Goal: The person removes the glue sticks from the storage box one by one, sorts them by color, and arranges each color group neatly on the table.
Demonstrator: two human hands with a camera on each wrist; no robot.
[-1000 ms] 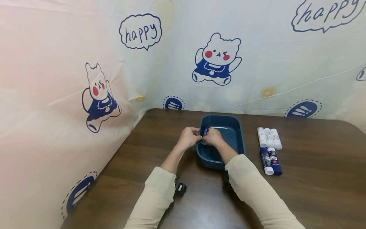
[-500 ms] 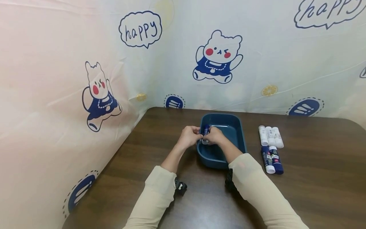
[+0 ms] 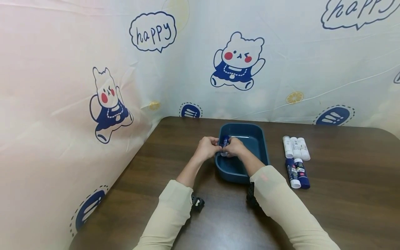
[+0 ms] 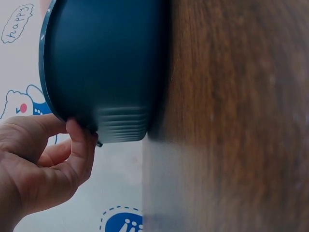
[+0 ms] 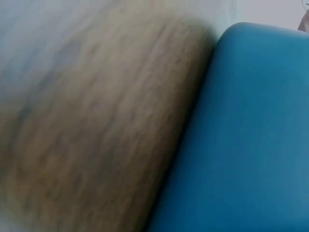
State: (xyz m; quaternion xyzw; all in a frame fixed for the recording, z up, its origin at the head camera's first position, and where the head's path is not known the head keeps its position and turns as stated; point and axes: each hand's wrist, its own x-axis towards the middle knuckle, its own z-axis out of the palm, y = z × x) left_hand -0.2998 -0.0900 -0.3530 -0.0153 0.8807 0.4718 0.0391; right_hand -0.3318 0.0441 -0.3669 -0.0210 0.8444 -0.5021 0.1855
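A dark blue rectangular bin (image 3: 234,177) sits on the table. My left hand (image 3: 205,149) pinches its left rim between thumb and fingers, which the left wrist view shows from outside the bin wall (image 4: 101,58). Inside, along that same left side, my right hand (image 3: 235,148) holds a blue glue stick with a white end (image 3: 225,141). Fingers cover part of this stick. In the right wrist view only the bin's outer side (image 5: 251,135) and blurred table show, with the right hand's grip out of sight.
Right of the bin lie three white glue sticks (image 3: 295,148) side by side. Just in front of them are two blue-and-white glue sticks (image 3: 297,174). A printed cloth (image 3: 193,62) hangs behind and to the left of the brown table (image 3: 350,194).
The head view has shifted slightly. My right forearm has moved a little to the right, while both hands keep nearly the same place at the bin's left side.
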